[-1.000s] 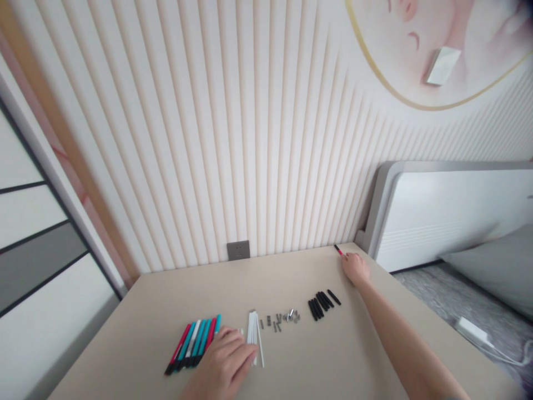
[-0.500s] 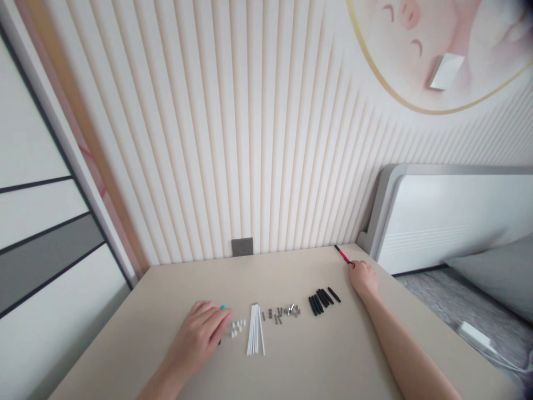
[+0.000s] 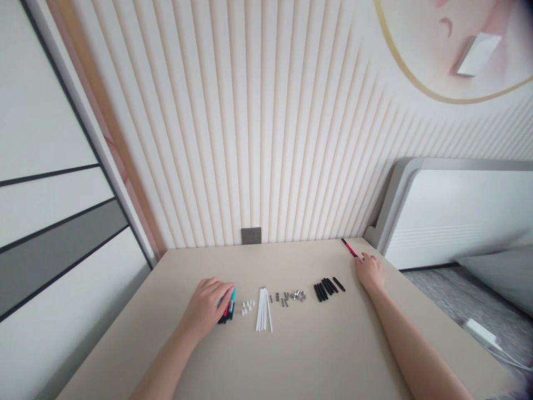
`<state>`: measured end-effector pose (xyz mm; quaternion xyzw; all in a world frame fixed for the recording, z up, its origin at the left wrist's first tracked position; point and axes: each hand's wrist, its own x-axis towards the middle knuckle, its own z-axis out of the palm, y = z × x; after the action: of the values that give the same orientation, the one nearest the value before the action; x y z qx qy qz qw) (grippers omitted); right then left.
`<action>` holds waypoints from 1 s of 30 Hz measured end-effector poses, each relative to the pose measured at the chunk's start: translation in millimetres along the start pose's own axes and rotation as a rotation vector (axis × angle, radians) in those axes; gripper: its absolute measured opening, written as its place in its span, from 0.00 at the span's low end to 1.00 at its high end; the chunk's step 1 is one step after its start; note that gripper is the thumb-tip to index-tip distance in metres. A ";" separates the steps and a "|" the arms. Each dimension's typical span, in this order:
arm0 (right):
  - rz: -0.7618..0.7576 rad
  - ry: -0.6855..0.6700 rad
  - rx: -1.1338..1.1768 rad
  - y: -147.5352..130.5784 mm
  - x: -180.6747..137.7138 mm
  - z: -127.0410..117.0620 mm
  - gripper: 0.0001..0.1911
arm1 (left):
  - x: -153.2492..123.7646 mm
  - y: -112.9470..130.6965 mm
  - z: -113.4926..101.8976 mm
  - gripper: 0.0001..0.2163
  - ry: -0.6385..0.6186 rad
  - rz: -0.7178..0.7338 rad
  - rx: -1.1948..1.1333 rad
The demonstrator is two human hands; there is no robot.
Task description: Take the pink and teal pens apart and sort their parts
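Note:
My left hand rests on the left of the table, its fingers curled over a few teal, red and black pen barrels. Right of it lie small white caps, then thin white ink refills. Beyond these are small springs, shiny metal tips and several black tubes, seemingly pen grips. At the far right corner, my right hand lies by the lower end of a red and black pen. Its fingers are loosely spread, with the undersides hidden.
The beige table stands against a ribbed wall with a dark socket. A cabinet is on the left. On the right are a bed headboard and a white adapter with a cable.
My left hand has shifted, uncovering more of the coloured barrels under it. My right fingers have loosened from the pen, which lies at the corner. The whole view has tilted slightly.

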<state>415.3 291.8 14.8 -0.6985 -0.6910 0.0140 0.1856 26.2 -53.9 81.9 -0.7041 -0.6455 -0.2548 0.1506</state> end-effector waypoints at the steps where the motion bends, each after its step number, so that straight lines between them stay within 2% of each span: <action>1: -0.007 0.013 0.004 -2.5 -4.1 -1.9 0.23 | -0.3 -0.8 0.6 0.11 -0.008 -0.025 0.006; 4: -0.121 0.084 0.072 -18.8 -22.8 -8.4 0.22 | -1.3 -2.1 2.5 0.12 -0.042 -0.098 0.019; 8: -0.460 0.183 0.245 -62.7 -66.6 -22.4 0.17 | -3.1 -2.1 4.2 0.12 -0.084 -0.177 0.031; 12: -0.708 0.108 0.344 -117.6 -117.9 -41.9 0.14 | -6.1 -1.5 4.5 0.11 -0.115 -0.244 0.043; 16: -0.798 0.106 0.377 -156.4 -154.5 -50.0 0.12 | -7.3 2.5 5.4 0.10 -0.138 -0.274 0.038; 18: -0.782 0.114 0.407 -163.5 -166.4 -46.6 0.12 | -6.7 5.6 6.4 0.10 -0.152 -0.260 0.024; 21: -0.801 0.089 0.442 -160.3 -178.5 -37.2 0.11 | -5.2 9.0 6.9 0.10 -0.154 -0.262 0.015; 25: -0.862 0.020 0.469 -146.6 -184.4 -29.6 0.11 | -4.4 7.9 5.5 0.08 -0.146 -0.357 0.054; 30: -0.863 -0.016 0.489 -143.0 -184.4 -31.9 0.10 | -5.9 3.8 7.3 0.09 -0.234 -0.416 0.098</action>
<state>278.6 101.7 40.7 -0.2843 -0.8951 0.1028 0.3278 30.9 -55.3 73.1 -0.5727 -0.8012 -0.1653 0.0528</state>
